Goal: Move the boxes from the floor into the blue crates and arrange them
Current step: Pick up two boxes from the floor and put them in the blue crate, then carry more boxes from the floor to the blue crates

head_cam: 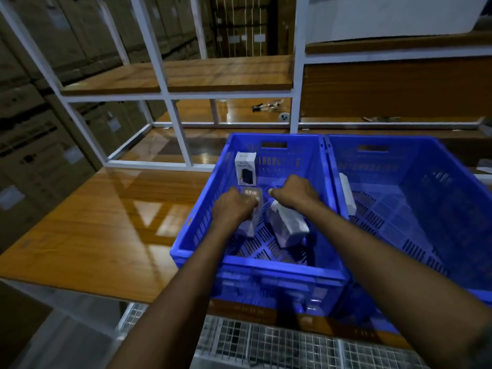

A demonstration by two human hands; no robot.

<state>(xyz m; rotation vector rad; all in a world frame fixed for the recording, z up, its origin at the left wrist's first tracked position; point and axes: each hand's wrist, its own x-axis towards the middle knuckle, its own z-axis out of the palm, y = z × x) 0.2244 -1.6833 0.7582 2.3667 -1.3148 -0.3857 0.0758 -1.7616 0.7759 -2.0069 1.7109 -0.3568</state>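
Wood bench (106,222), left crate (201,217): L hand (234,206) grips box (251,225), R hand (295,191) grips wrapped box (288,227)

Both bare forearms extended forward and down, converging, backs of hands up. Left hand (234,207): fingers curled round a small white cardboard box (252,221), motion-blurred. Right hand (295,191): fist-like, knuckles up, gripping the upper end of a tilted white carton (288,227). Hands near each other, apart.
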